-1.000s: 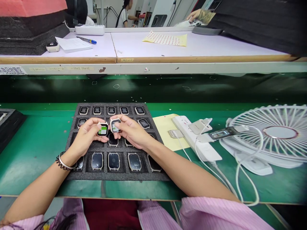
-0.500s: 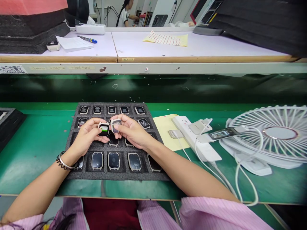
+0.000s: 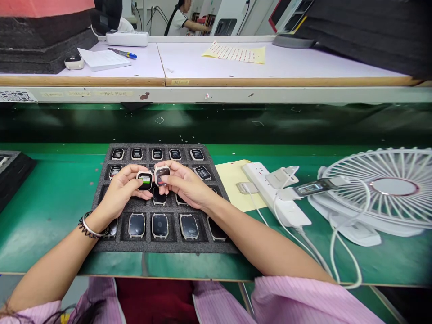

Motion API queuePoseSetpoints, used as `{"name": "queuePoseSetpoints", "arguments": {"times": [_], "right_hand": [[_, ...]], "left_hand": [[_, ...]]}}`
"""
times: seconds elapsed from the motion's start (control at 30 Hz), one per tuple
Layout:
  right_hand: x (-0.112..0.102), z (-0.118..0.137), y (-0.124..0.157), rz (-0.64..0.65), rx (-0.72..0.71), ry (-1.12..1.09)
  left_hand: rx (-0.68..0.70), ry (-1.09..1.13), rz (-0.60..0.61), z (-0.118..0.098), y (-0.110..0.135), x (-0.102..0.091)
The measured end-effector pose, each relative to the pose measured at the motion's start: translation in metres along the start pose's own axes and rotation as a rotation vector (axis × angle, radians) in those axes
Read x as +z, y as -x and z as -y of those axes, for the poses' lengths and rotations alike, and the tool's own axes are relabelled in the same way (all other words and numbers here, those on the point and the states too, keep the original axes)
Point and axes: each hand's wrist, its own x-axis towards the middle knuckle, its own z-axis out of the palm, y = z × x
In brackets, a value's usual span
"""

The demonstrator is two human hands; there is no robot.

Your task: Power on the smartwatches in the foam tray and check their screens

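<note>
Above a dark grey foam tray, each of my hands grips a smartwatch case without a strap. My left hand is closed on a smartwatch whose lit screen shows a green band, its thumb at the screen's edge. Close beside it, my right hand pinches another smartwatch, thumb on the glass; its screen is dark with a reddish patch low down. Several more watches lie in the tray's pockets. Those in the back row, such as one watch, show white text; the front watches have dark screens. My hands hide some middle pockets.
Right of the tray, a white power strip with chargers and cables lies partly on yellow paper. Farther right is a white fan. A raised shelf crosses behind. Black foam sits at the left edge. A person is in the background.
The screen of the watch in my right hand has gone from greyish to dark with a reddish patch. Both hands stay nearly in place. The background person's arm reaches further right.
</note>
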Motion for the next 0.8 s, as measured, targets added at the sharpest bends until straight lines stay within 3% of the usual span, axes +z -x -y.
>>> {"name": "queuePoseSetpoints", "arguments": {"times": [0.53,0.63,0.7,0.8], "right_hand": [[-0.002,-0.001,-0.002,-0.024,-0.023,0.001],[-0.002,0.000,-0.003,-0.033,-0.029,-0.024],[-0.001,0.002,-0.003,-0.025,-0.030,-0.053],[0.002,0.004,-0.002,0.005,-0.032,-0.037]], "left_hand": [[0.061,-0.050,-0.012,0.005,-0.004,-0.003],[0.091,-0.064,-0.001,-0.002,-0.002,0.000],[0.112,-0.034,0.088,-0.015,0.009,0.008],[0.068,0.103,0.405,-0.041,0.044,0.024]]}}
